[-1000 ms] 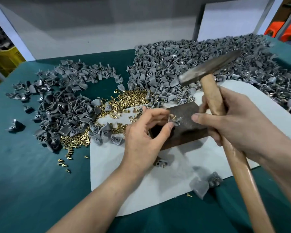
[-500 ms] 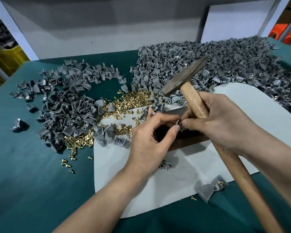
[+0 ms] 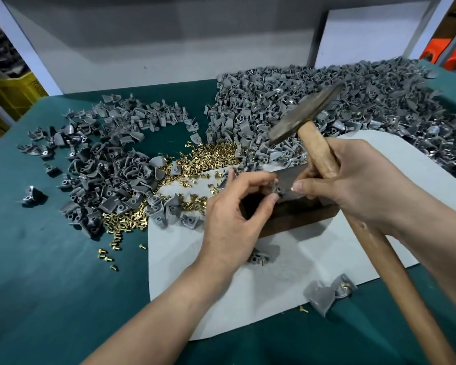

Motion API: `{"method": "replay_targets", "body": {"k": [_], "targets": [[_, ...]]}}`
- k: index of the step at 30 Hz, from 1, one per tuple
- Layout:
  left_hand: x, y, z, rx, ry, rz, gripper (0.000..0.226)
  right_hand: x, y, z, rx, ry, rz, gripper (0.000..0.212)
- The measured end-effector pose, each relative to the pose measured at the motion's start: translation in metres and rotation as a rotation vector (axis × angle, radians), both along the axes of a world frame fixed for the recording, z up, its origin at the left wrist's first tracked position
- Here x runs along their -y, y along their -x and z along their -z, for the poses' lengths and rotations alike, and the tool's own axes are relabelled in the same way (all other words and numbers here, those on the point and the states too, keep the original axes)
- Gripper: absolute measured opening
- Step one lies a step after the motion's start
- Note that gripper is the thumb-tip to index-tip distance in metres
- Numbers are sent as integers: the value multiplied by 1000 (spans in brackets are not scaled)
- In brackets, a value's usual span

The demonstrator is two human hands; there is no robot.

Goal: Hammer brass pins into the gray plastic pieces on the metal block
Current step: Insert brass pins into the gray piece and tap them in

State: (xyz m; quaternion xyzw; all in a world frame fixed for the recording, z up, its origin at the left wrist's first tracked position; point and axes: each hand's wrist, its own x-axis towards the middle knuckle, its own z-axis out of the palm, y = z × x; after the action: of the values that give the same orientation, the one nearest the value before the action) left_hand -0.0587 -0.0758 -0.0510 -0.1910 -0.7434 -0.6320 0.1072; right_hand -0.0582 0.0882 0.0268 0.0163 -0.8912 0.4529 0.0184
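Centre frame, I see the left hand (image 3: 234,222) pinching a gray plastic piece (image 3: 275,187) on the metal block (image 3: 300,209); the right hand (image 3: 358,185) grips the hammer (image 3: 379,254).

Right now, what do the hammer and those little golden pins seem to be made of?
Hammer: dull, dark, scuffed head, likely steel; bare pale wood handle, grain showing. Pins: shiny yellow metal, glinting, probably brass.

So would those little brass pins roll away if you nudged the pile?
Probably not far: the brass pins look short with a wider head, so they would likely curl round rather than roll straight. The strays lie scattered on the green cloth, which probably damps rolling. Being metal, likely stiff.
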Motion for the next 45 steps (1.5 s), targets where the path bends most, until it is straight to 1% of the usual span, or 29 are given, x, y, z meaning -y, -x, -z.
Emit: {"method": "replay_targets", "body": {"k": [2,3,5,7,10,12,14,17,20,22,25,28,32,37,39,42,45], "targets": [[-1,1,0,-34,82,-36,25,-3,1,-1,-8,-67,31,29],[-2,2,0,-16,96,-39,24,-2,1,-1,-15,-84,36,29],[-1,4,1,41,77,-29,22,1,0,0,-60,-134,42,29],[-1,5,2,61,52,-21,22,4,1,2,-120,-203,34,21],[1,5,2,70,36,-43,19,6,4,4,-135,-214,7,15],[1,7,2,82,38,-63,22,6,5,5,-94,-144,-17,20],[0,6,2,98,51,-73,25,7,5,5,-40,-29,-43,25],[-1,5,2,54,78,-59,21,10,6,10,49,138,-31,29],[-2,5,1,23,97,-67,15,12,6,13,87,218,-10,29],[-2,4,0,-40,156,-92,19,11,4,13,84,245,0,27],[-3,4,-4,-141,342,-101,38,9,3,12,63,212,27,27],[-4,5,-6,-140,420,-89,41,8,4,13,65,185,61,30],[-5,5,-6,-125,415,-92,40,8,5,16,35,105,99,24],[-5,3,-5,-111,403,-78,33,5,4,9,-84,-48,119,21],[-5,5,-5,-107,383,-88,30,7,6,4,-63,-54,73,20],[-4,7,-3,-82,302,-118,25,12,7,3,-7,-91,3,18],[-4,8,-2,-53,289,-129,20,16,12,6,0,-137,-3,20]]}}
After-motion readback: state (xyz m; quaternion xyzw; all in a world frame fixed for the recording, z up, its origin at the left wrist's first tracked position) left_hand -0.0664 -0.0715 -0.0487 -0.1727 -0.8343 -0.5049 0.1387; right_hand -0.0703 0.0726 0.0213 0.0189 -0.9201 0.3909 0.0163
